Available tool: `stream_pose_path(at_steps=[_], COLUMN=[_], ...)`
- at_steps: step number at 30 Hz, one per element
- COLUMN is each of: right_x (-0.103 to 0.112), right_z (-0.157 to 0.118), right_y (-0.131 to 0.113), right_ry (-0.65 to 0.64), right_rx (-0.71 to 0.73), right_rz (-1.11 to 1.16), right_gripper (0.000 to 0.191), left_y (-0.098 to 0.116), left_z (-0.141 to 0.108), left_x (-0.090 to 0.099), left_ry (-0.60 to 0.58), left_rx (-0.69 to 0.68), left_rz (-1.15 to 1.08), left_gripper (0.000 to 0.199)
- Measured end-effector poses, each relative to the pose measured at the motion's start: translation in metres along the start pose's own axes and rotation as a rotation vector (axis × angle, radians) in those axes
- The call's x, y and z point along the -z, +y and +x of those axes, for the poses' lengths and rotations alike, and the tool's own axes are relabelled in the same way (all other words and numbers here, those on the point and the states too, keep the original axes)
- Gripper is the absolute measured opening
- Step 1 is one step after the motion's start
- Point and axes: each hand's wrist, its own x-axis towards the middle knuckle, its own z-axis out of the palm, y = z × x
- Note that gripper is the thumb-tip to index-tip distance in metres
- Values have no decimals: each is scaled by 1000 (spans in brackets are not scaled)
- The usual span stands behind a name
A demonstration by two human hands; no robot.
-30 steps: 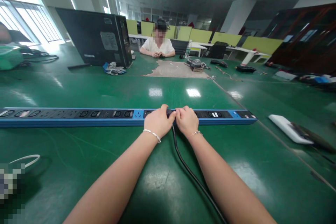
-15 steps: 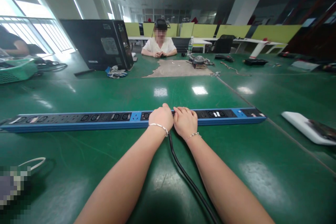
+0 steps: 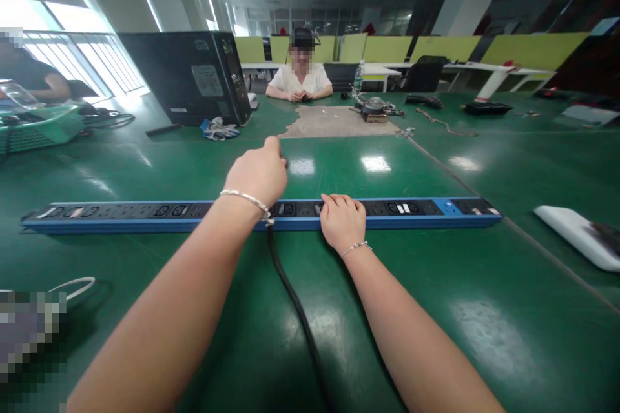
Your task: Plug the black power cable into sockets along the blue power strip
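A long blue-and-black power strip [image 3: 305, 224] lies across the table in front of me. My left hand [image 3: 256, 174] is closed and lifted above the strip's middle, with a black power cord [image 3: 295, 297] running down from beneath its wrist toward me. A dark bit shows at the fingertips, but the cord's plug end is mostly hidden by the hand. Farther right, my right hand [image 3: 343, 222] grips the strip from above, its fingers curled over the far edge.
Beyond the strip are a black computer case [image 3: 188, 80], gloves [image 3: 220, 129], a green basket [image 3: 43, 126] and a water bottle [image 3: 359, 76]. A person [image 3: 300, 74] sits across the table [image 3: 194, 164]; another is at far left. At right lies a white object [image 3: 574, 235].
My left hand has moved left and up from the strip beside my right hand, and the cord has shifted left with it. My right hand stays on the strip.
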Motion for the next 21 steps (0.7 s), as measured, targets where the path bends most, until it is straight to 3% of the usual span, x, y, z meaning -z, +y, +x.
stream_pose_path(at_steps=[4,7,12,21], right_x=[-7,-11,-12,-13], right_z=[1,1,1,1], right_y=[1,3,4,4], right_ry=[39,86,109,116], right_rx=[10,9,31,28], right_rz=[19,23,10,20], right_gripper=[36,35,34,34], left_y=[-62,-84,-85,-81], left_z=[-7,-17,-21,-18], left_x=[-23,-41,-55,-56], left_ry=[-246,-360,-311,-274], left_rx=[146,185,176,134], left_rz=[-19,-46,9,94], left_gripper=[29,30,31,31])
